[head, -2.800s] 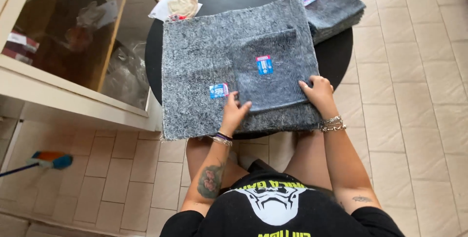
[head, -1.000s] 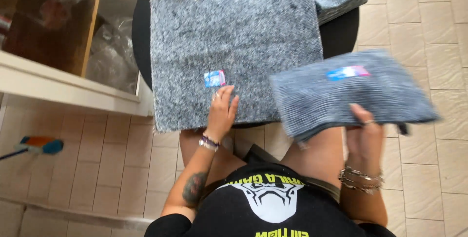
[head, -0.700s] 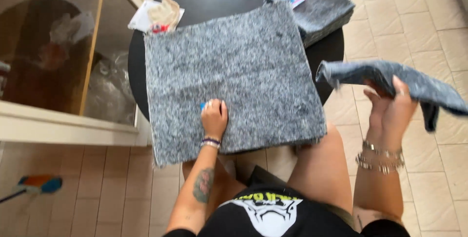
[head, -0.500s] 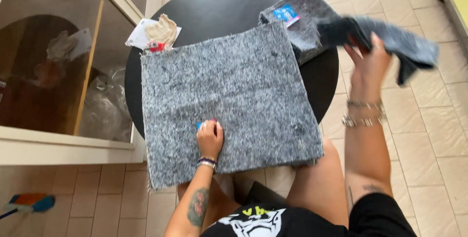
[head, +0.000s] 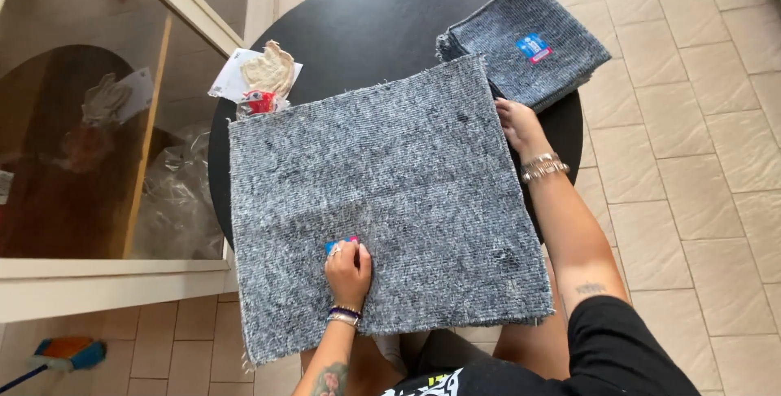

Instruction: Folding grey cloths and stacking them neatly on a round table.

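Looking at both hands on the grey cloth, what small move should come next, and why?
Probably the right hand grips the open grey cloth's right edge to start a fold: the cloth lies flat, the left hand pins its label, and a folded stack sits beside.

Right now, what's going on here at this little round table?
A seated person has a large grey felt cloth spread flat over a round black table. The left hand presses on the cloth's small blue label near its front edge, while the right hand rests at the cloth's right edge. A stack of folded grey cloths sits at the table's far right, and a pale glove on a card lies at the far left.
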